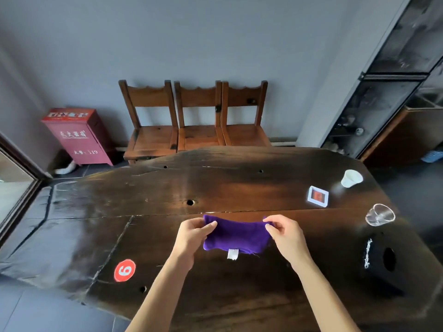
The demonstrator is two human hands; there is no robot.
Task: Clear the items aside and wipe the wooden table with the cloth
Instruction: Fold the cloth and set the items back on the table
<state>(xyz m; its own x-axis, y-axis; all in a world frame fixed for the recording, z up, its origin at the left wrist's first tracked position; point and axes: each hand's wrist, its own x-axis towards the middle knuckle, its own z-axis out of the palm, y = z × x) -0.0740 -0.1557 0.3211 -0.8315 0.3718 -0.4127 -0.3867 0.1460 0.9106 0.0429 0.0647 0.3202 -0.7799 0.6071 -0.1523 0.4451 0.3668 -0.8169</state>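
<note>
Cloth (236, 236), purple, white tag on its near edge, held stretched between both hands just above the middle of the desk (167, 192), near the front. Left hand (193, 233) pinches the cloth's left top corner, thumb over fingers; right hand (286, 233) pinches the right top corner the same way. Both closed on the fabric, cloth hangs slack below the grip, looks folded double.

Items sit grouped at the desk's right side: white paper cup (351, 178) on its side, small white-framed square (318, 196) near it, clear glass cup (380, 214) tipped over, black box with a round hole (381, 259) nearest. Red round sticker (125, 270) on the left, flat, probably fixed. Centre and left of the wood look free, so clearing seems mostly done; step in hand reads as readying the cloth for wiping.

To do it well: lay the cloth flat, press with one palm, wipe in overlapping strokes along the grain, keep clear of the glass cup so it doesn't roll off
</note>
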